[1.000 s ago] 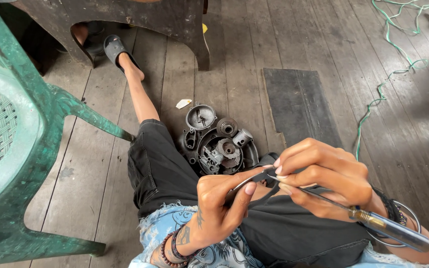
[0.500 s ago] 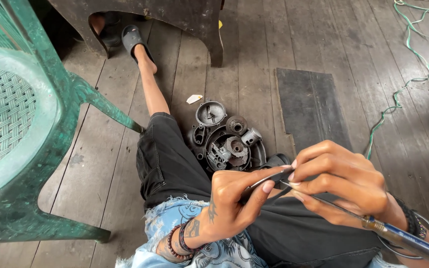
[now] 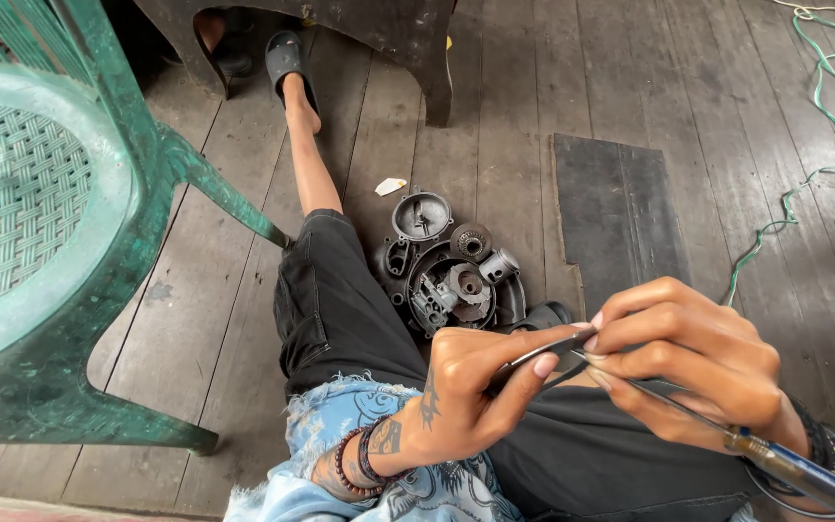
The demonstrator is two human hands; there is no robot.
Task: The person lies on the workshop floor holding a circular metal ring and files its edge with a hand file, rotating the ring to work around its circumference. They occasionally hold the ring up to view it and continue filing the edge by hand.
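Two hands met over the lap: the left hand pinched a thin dark part between thumb and forefinger, and the right hand was clenched on a slim tool whose metal shaft ran back past the wrist to a blue handle. Its tip touched the part just where the fingers came together. What the part was could not be told; it was too small and half hidden by fingers. On the plank floor, just beyond the knee, lay a heap of dark engine parts, with a round cover at its far edge and a small silvery cylinder on its right side. A green chair stood at the left, a dark mat lay right of the heap, and a green cord trailed further right. Judging by the grips, fine work on the part was under way, a picking or prying with the tip. Any further move would call for a steady left pinch and small, light pressure from the tool, lest it slip toward the fingers.
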